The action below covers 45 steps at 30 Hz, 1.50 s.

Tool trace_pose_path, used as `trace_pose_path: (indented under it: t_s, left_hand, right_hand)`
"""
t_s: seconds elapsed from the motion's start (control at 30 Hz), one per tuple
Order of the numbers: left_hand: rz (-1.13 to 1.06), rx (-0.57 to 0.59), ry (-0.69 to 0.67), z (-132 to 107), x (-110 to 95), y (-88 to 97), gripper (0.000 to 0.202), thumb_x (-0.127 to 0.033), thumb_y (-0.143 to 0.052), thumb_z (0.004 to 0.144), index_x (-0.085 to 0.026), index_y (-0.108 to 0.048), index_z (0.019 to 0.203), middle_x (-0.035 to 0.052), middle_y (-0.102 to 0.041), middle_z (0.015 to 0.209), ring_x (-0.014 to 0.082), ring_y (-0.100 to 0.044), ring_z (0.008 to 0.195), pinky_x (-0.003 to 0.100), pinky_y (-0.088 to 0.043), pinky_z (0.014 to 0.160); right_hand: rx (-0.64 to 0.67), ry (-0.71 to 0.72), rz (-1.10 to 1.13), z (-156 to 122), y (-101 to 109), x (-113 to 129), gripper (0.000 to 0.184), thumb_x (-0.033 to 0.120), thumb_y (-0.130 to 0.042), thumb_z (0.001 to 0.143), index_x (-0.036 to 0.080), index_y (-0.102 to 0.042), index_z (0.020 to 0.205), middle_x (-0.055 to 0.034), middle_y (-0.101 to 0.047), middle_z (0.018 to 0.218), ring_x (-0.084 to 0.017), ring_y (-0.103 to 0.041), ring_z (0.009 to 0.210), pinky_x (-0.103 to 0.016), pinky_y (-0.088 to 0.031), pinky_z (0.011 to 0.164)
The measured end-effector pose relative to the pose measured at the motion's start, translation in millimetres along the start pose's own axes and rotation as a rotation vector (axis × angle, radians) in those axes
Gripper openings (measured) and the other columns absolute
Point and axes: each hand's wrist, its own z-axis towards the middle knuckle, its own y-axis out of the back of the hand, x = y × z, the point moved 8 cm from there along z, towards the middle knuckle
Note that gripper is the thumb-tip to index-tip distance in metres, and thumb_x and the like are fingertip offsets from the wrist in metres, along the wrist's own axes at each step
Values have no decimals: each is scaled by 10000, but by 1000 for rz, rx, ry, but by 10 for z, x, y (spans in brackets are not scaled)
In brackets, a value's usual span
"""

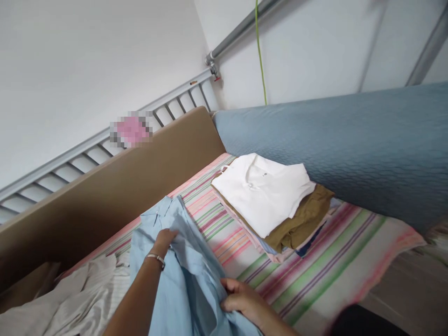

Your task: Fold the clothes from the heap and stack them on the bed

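Right hand (pixel 241 298): pinches the right edge of the shirt (pixel 192 263) between thumb and fingertips. Shirt: pale blue, lies lengthwise on the sheet (pixel 322 261), collar at far end; creased, not yet folded. Pale clothes (pixel 80 298): lie loose and rumpled just left of the shirt; by their look, undone. Left hand (pixel 166 239): rests on the shirt below the collar, bracelet (pixel 156 259) at wrist; fingertips hidden, impossible to say whether clamped on cloth. Pile (pixel 266 200): sits right of the shirt, apart from it; white top (pixel 250 184) uppermost, brown garment (pixel 310 214) beneath; judged done. Behind: board (pixel 140 179), blue padding (pixel 332 140), radiator (pixel 81 164), pipe (pixel 238 30), green cord (pixel 259 51).
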Motion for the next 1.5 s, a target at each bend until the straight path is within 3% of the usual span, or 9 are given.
trace_pose_path:
  t_s: [0.33, 0.5, 0.63, 0.77, 0.9, 1.03, 1.2, 1.33, 1.5]
  left_hand:
    - [113, -33, -118, 64, -112, 496, 189, -320, -501, 777, -164, -607, 779, 66, -671, 793, 193, -606, 782, 252, -385, 661]
    - [141, -29, -126, 91, 50, 410, 207, -340, -496, 764, -168, -611, 761, 67, -679, 778, 201, -613, 775, 245, -377, 652]
    - [147, -35, -108, 96, 257, 217, 218, -346, -485, 776, -171, -613, 756, 81, -681, 771, 215, -624, 782, 255, -390, 652]
    - [124, -115, -70, -21, 425, 111, 386, -412, -486, 795, -118, -587, 1024, 139, -677, 921, 257, -626, 874, 304, -437, 728]
    - [89, -313, -160, -625, 532, 172, 543, -386, -469, 825, -92, -408, 1277, 181, -502, 1288, 274, -464, 1197, 365, -350, 1000]
    - [-34, -443, -437, -1841, 697, 84, 413, -349, -461, 851, -139, -487, 1207, 147, -525, 1267, 247, -471, 1199, 376, -345, 1044]
    - [-123, -344, -571, -3166, 781, -510, 438, -327, -537, 827, -251, -475, 1254, 77, -531, 1313, 221, -470, 1231, 354, -406, 1016]
    - [-119, -221, -573, -3473, 507, -933, 501, -294, -534, 813, -240, -461, 1306, 74, -458, 1394, 250, -394, 1297, 403, -386, 1034]
    - [-100, -180, -425, -3336, 369, -956, 469, -166, -461, 796, -203, -526, 1259, 84, -494, 1364, 253, -452, 1241, 431, -386, 997]
  right_hand:
    - [30, -50, -34, -68, -327, -69, 308, 124, -559, 430, 167, -657, 719, 63, -544, 593, -77, -423, 551, -183, -299, 530]
    - [-3, -40, -84, 40, -434, -237, 303, 116, -556, 467, 169, -670, 743, 69, -507, 585, -73, -396, 556, -185, -272, 519]
    - [-25, -113, -303, 61, -496, -484, 443, 129, -597, 536, 216, -693, 960, 44, -616, 745, -102, -513, 682, -191, -362, 621]
    - [4, -112, -539, -41, -536, -576, 421, 221, -640, 629, 213, -680, 1049, -18, -674, 885, -147, -580, 803, -227, -417, 714]
    - [-76, 32, -560, -225, -393, -256, 309, 291, -549, 744, 193, -675, 1008, -7, -645, 720, -127, -581, 659, -226, -416, 601]
    - [-284, 168, -609, -488, 4, 74, 194, 260, -555, 713, 183, -667, 852, 14, -599, 649, -128, -569, 612, -234, -417, 573]
    - [-436, 27, -756, -957, 498, -304, 194, 342, -527, 733, 191, -562, 616, 1, -570, 571, -143, -540, 493, -251, -378, 470]
    - [-477, 8, -896, -1240, 662, -685, 315, 431, -548, 734, 198, -525, 522, -18, -549, 512, -158, -527, 508, -272, -374, 509]
    - [-419, 56, -783, -1154, 658, -1031, 220, 386, -637, 630, 167, -642, 641, -27, -621, 630, -167, -540, 613, -267, -387, 579]
